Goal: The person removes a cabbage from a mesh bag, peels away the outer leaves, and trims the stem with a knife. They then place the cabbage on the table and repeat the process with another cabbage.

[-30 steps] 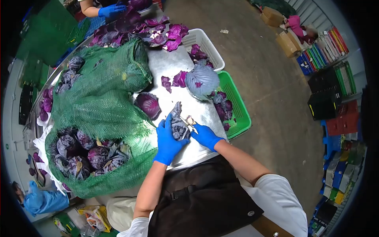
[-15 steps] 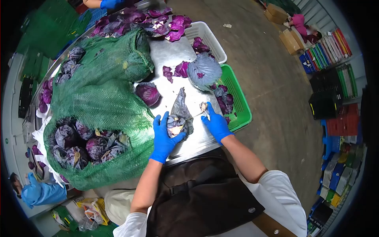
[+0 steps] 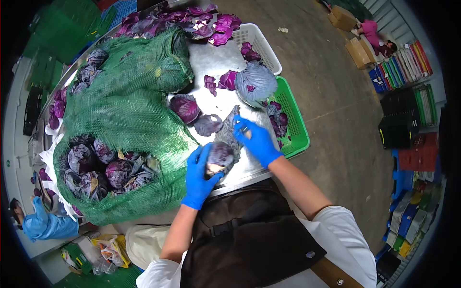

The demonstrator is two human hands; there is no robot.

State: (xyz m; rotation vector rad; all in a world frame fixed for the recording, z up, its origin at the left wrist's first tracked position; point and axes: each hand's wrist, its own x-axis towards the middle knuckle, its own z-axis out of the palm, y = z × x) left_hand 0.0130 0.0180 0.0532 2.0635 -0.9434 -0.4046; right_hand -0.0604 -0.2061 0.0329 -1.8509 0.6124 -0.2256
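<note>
My left hand, in a blue glove, grips a red cabbage from its left side near the table's front edge. The cabbage's pale cut stem end faces me. To its upper right, my blue-gloved right hand is closed on what looks like a small knife, mostly hidden by the fingers. A dull loose outer leaf lies under and beside my right fingers. Another loose leaf rests just beyond the held cabbage. Farther up the metal table are a purple half-round cabbage piece and a large greyish cabbage.
A green mesh sack of several cabbages covers the table's left side. A green basket and a white basket with leaves stand along the right edge. Purple leaves pile up at the far end. A person in blue is at far left.
My right hand has moved up and left, away from the cabbage's side. The held cabbage has turned, showing more purple surface. A loose leaf now lies by the purple piece.
</note>
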